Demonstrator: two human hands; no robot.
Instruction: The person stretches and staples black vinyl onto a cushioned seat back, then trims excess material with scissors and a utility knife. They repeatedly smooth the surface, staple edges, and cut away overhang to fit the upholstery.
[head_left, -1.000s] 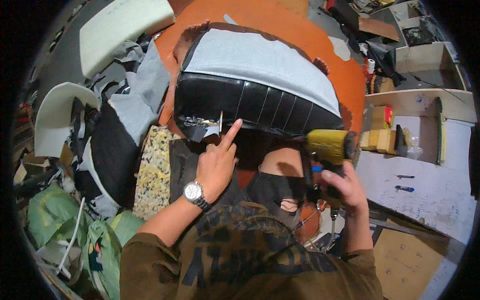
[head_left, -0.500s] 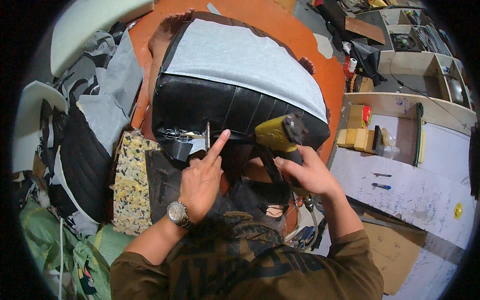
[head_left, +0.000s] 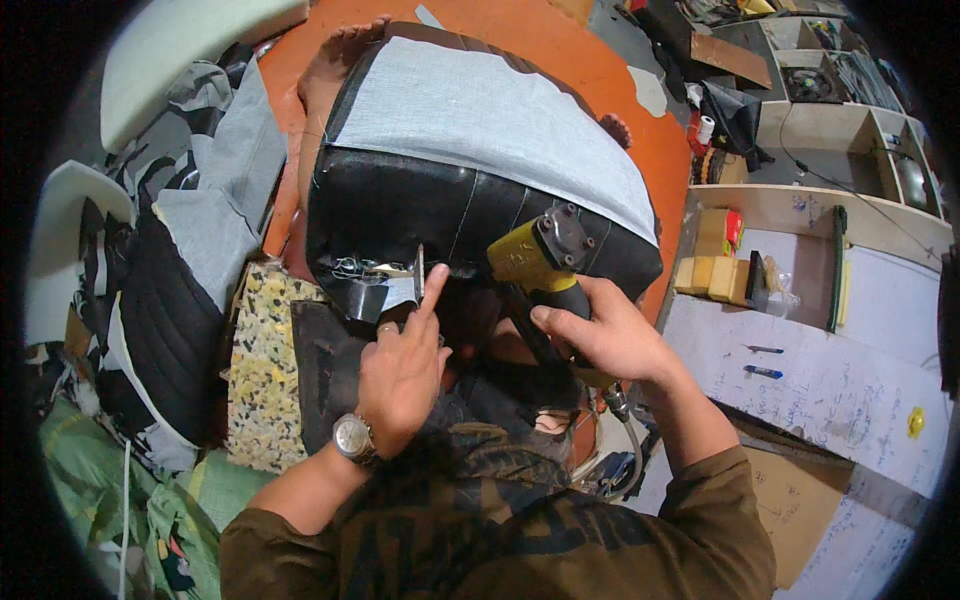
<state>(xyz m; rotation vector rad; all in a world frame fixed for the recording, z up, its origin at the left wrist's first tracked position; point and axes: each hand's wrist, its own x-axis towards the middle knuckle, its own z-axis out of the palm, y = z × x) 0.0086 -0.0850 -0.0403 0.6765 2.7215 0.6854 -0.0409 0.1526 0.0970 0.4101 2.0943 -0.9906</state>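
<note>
A padded seat (head_left: 400, 205) with a stitched black cover and a light grey fabric top (head_left: 480, 120) lies across my lap. My right hand (head_left: 610, 335) grips a yellow and black pneumatic staple gun (head_left: 530, 255) by its handle, over the seat's near edge. My left hand (head_left: 400, 375) is at that edge, index finger stretched along it. A slim pointed metal blade (head_left: 419, 270) sticks up from its curled fingers; any handle is hidden in the palm. Left of the blade, the cover's edge (head_left: 365, 270) is bunched, with shiny bits in it. The staple gun's nose is hidden.
Speckled foam (head_left: 265, 370) and black quilted covers (head_left: 165, 330) lie at the left, above a green sack (head_left: 90, 490). On the right stands a white partitioned board (head_left: 800, 360) with yellow blocks (head_left: 715, 278) and pens (head_left: 763, 371). An air hose (head_left: 635, 450) hangs beneath the staple gun.
The staple gun has tilted, its top turning toward me and slightly left. My left hand has shifted slightly downward with the blade, index finger still out. The seat has barely moved.
</note>
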